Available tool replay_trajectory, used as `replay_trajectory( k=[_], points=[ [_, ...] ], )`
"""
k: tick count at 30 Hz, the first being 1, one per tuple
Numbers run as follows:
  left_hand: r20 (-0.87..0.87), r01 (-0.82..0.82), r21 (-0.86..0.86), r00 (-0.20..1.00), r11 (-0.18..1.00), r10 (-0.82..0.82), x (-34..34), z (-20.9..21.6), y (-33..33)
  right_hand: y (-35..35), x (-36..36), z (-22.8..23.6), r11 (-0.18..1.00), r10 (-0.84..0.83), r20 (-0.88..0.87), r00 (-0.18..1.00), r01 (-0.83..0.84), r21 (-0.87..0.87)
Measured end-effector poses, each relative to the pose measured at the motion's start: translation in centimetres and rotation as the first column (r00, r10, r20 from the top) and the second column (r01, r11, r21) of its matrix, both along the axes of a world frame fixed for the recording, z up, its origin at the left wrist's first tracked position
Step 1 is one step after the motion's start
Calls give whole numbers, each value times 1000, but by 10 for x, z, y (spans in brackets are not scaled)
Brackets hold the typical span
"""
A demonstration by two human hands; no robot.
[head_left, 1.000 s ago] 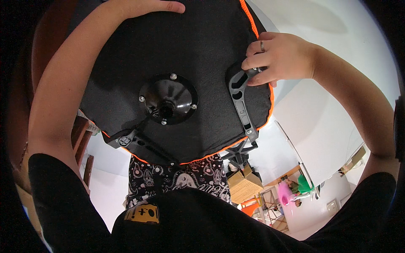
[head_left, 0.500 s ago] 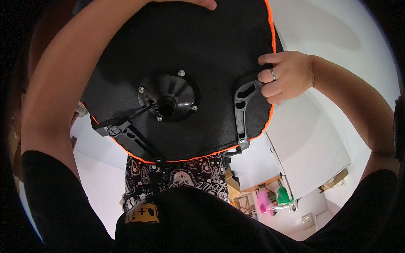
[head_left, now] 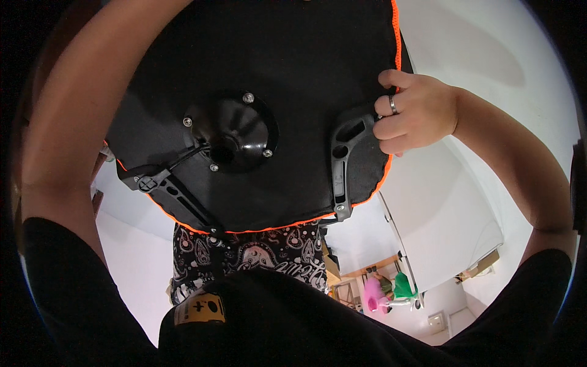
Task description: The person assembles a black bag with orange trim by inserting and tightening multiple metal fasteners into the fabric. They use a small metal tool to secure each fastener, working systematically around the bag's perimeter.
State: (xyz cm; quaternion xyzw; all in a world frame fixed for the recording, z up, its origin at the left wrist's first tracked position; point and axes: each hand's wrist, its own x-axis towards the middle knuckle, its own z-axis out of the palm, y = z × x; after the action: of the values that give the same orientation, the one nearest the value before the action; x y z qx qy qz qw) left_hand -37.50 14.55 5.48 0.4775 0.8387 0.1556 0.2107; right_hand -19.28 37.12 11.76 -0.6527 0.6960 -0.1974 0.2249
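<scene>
A black chair seat (head_left: pixel 306 55) with orange edging faces me, underside up. Four-sided and rounded, it carries a glossy black round mount (head_left: pixel 244 134) with a dark central hole and several bolts. A black plastic armrest bracket (head_left: pixel 340 165) is fixed at its right side, and another bracket (head_left: pixel 183 199) at the lower left, beside a thin black lever (head_left: pixel 186 158). My right hand (head_left: pixel 416 113), with a ring on one finger, is curled over the seat's right edge by the upper end of the right bracket. My left forearm (head_left: pixel 92 104) reaches up past the seat's left side; its hand is beyond the top edge.
A white surface (head_left: pixel 440 208) lies to the right, and a white wall rises beyond it. Lower right, farther off, are a pink item (head_left: pixel 375 293), a green item (head_left: pixel 403 285) and cardboard boxes (head_left: pixel 483 263). Patterned trousers (head_left: pixel 251 254) show below the seat.
The seat with its mount and brackets has shifted left and slightly up in view. My left hand's fingers, visible at the top before, have slipped out of view. My right hand keeps its grip.
</scene>
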Motion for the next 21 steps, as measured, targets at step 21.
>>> replay_trajectory(
  k=[21],
  points=[
    [-65,-64,-68,996,996,60,13,-9,4,-6,75,-6,789,-603,-184,776,615,7]
  ],
)
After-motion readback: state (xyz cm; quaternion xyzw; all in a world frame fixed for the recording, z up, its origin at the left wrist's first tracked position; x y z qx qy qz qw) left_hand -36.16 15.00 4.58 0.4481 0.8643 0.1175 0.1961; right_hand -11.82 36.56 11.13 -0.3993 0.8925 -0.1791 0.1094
